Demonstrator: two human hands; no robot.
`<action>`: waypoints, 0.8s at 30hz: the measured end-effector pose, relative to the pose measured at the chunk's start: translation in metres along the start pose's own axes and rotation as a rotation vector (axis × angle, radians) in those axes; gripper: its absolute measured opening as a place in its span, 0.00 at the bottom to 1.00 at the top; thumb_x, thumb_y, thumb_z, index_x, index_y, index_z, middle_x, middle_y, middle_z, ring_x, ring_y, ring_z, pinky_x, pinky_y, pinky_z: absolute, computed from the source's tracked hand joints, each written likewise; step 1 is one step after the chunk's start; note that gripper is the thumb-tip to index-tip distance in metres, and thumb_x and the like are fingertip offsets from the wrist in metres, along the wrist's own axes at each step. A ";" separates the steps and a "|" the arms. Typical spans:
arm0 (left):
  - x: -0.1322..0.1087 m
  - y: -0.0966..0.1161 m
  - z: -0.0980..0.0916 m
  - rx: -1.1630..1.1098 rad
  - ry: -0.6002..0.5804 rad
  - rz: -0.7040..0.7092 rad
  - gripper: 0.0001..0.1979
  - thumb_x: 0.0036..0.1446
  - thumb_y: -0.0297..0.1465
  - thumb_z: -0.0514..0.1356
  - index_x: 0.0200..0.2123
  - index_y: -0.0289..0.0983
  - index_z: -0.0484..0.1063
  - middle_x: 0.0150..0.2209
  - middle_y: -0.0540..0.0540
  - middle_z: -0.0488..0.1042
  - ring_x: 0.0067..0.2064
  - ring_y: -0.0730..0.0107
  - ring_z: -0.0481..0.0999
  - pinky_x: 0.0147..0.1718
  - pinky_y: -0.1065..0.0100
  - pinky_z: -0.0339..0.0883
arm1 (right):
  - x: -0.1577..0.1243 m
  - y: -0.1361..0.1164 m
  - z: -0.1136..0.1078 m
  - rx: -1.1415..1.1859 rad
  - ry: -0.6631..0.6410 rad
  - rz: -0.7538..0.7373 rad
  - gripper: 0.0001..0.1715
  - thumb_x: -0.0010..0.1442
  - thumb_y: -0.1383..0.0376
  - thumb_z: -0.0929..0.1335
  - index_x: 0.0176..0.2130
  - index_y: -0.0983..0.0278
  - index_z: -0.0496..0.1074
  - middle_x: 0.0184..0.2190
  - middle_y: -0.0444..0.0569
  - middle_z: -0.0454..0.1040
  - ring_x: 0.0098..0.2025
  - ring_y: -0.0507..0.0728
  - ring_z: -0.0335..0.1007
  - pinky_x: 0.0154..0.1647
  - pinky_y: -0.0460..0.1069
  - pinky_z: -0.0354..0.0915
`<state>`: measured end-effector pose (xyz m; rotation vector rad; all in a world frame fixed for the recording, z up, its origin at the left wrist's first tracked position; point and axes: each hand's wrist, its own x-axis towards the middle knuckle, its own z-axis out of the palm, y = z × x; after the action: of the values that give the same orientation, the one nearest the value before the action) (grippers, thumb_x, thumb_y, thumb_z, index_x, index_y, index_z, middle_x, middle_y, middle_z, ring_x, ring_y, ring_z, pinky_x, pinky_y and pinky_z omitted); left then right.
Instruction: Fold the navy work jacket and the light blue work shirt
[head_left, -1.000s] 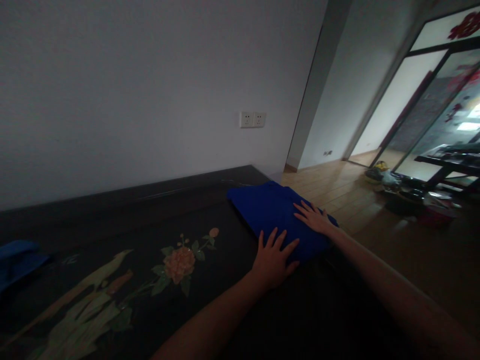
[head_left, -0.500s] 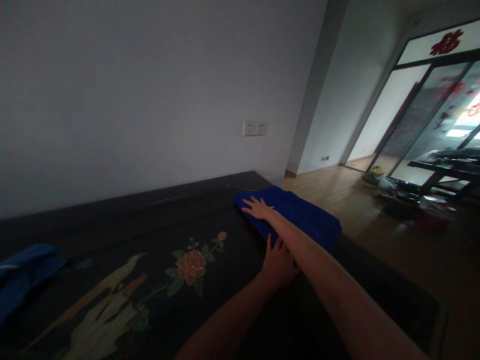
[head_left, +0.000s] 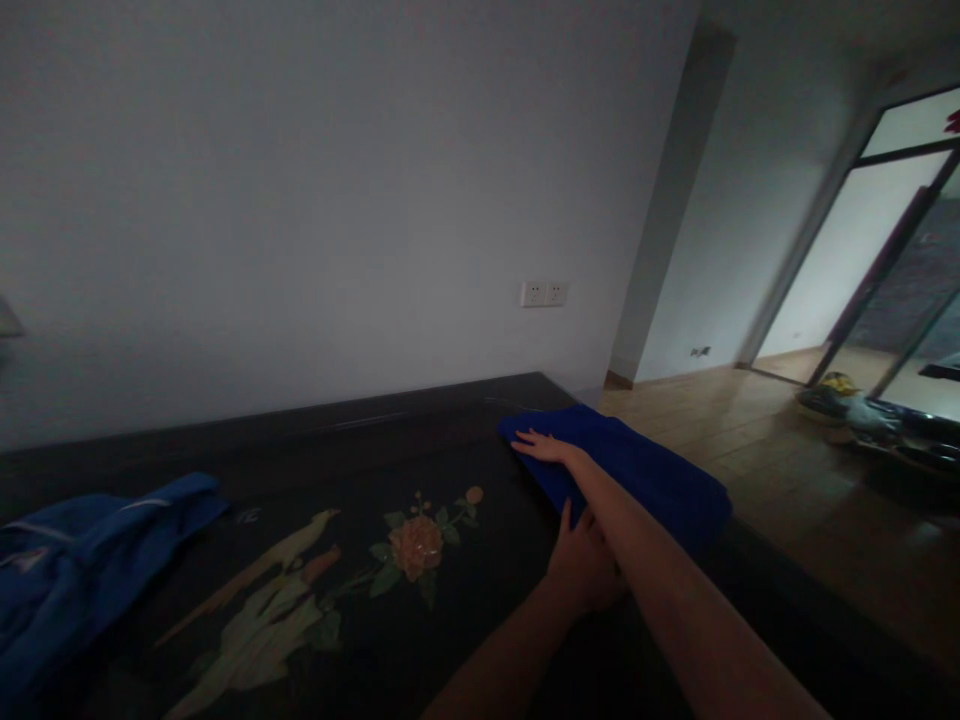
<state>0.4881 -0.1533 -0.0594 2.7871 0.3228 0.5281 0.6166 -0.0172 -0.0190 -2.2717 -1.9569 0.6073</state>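
Note:
A folded dark blue cloth [head_left: 652, 475] lies on the right end of a black table [head_left: 337, 455]. My right hand [head_left: 541, 447] rests flat on its far left part, fingers spread and stretched out. That forearm reaches across the cloth and over my left hand [head_left: 583, 565]. At the cloth's near edge, my left hand has its visible fingers apart and pointing at the cloth. The right forearm hides part of it. A second blue garment [head_left: 97, 560] with white stripes lies crumpled on the left side of the table.
The tabletop bears a picture of a peony [head_left: 416, 547] and long-tailed birds [head_left: 262, 610]. Behind the table stands a grey wall with a double socket [head_left: 544, 294]. To the right are a wooden floor [head_left: 720, 420], bags and basins [head_left: 870, 415], and a glass sliding door [head_left: 900, 270].
The view has turned left, so the crumpled garment shows more. My hands keep nearly the same place on the folded cloth, the right one still flat.

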 end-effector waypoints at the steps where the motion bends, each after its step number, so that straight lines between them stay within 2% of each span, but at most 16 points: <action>1: 0.000 0.001 0.000 -0.014 0.003 -0.020 0.31 0.63 0.50 0.42 0.65 0.47 0.48 0.67 0.46 0.51 0.68 0.53 0.44 0.61 0.37 0.39 | -0.006 0.001 -0.007 0.043 0.019 -0.046 0.44 0.59 0.38 0.54 0.65 0.60 0.54 0.67 0.54 0.48 0.68 0.67 0.40 0.64 0.67 0.40; 4: 0.000 0.003 -0.002 -0.066 0.050 -0.068 0.28 0.62 0.49 0.47 0.61 0.45 0.57 0.65 0.45 0.56 0.66 0.57 0.49 0.62 0.41 0.40 | -0.037 0.002 -0.028 0.185 0.106 -0.161 0.38 0.63 0.43 0.55 0.62 0.62 0.60 0.64 0.51 0.56 0.67 0.61 0.46 0.66 0.57 0.44; 8: -0.009 0.008 -0.012 -0.156 0.202 -0.110 0.16 0.63 0.37 0.51 0.52 0.44 0.67 0.55 0.48 0.69 0.59 0.68 0.62 0.64 0.52 0.40 | -0.100 0.000 -0.037 0.406 0.248 -0.279 0.31 0.64 0.48 0.57 0.60 0.58 0.63 0.61 0.48 0.62 0.62 0.60 0.57 0.60 0.56 0.57; 10: -0.019 0.009 -0.022 -0.183 0.248 -0.120 0.13 0.62 0.30 0.51 0.47 0.43 0.71 0.49 0.50 0.73 0.55 0.71 0.67 0.64 0.55 0.41 | -0.131 -0.002 -0.028 0.658 0.369 -0.336 0.28 0.61 0.49 0.61 0.55 0.58 0.69 0.56 0.50 0.69 0.58 0.61 0.63 0.55 0.57 0.63; 13: -0.050 0.006 -0.046 -0.187 0.214 -0.116 0.12 0.59 0.25 0.52 0.41 0.41 0.73 0.44 0.50 0.75 0.50 0.71 0.71 0.62 0.56 0.46 | -0.165 -0.007 0.005 0.911 0.543 -0.350 0.21 0.57 0.51 0.66 0.43 0.62 0.75 0.44 0.53 0.77 0.48 0.61 0.71 0.47 0.55 0.68; 16: -0.102 -0.004 -0.078 -0.145 0.185 -0.104 0.12 0.58 0.23 0.53 0.41 0.40 0.73 0.42 0.50 0.76 0.48 0.71 0.72 0.61 0.58 0.49 | -0.186 -0.014 0.049 0.854 0.542 -0.361 0.17 0.56 0.53 0.67 0.37 0.63 0.76 0.38 0.51 0.77 0.42 0.59 0.73 0.43 0.53 0.69; 18: -0.147 -0.010 -0.100 -0.117 0.188 -0.154 0.12 0.59 0.23 0.52 0.41 0.40 0.72 0.42 0.49 0.76 0.47 0.71 0.72 0.56 0.61 0.57 | -0.195 -0.020 0.075 0.732 0.519 -0.401 0.14 0.58 0.56 0.66 0.36 0.62 0.76 0.38 0.51 0.77 0.42 0.59 0.73 0.42 0.53 0.68; 21: -0.221 -0.013 -0.126 -0.110 0.224 -0.337 0.12 0.61 0.25 0.51 0.42 0.40 0.72 0.41 0.48 0.76 0.45 0.70 0.73 0.48 0.66 0.64 | -0.205 -0.032 0.100 0.601 0.510 -0.465 0.13 0.60 0.58 0.64 0.37 0.62 0.75 0.38 0.51 0.76 0.42 0.59 0.72 0.42 0.53 0.67; 24: -0.289 -0.013 -0.145 -0.085 0.308 -0.534 0.13 0.61 0.25 0.49 0.43 0.40 0.72 0.40 0.47 0.76 0.44 0.69 0.74 0.46 0.67 0.66 | -0.207 -0.054 0.109 0.542 0.450 -0.581 0.12 0.61 0.60 0.64 0.38 0.61 0.75 0.38 0.51 0.76 0.42 0.59 0.72 0.45 0.53 0.67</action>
<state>0.1678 -0.1849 -0.0272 2.3856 1.0419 0.8013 0.5070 -0.2284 -0.0523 -1.2969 -1.8024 0.4315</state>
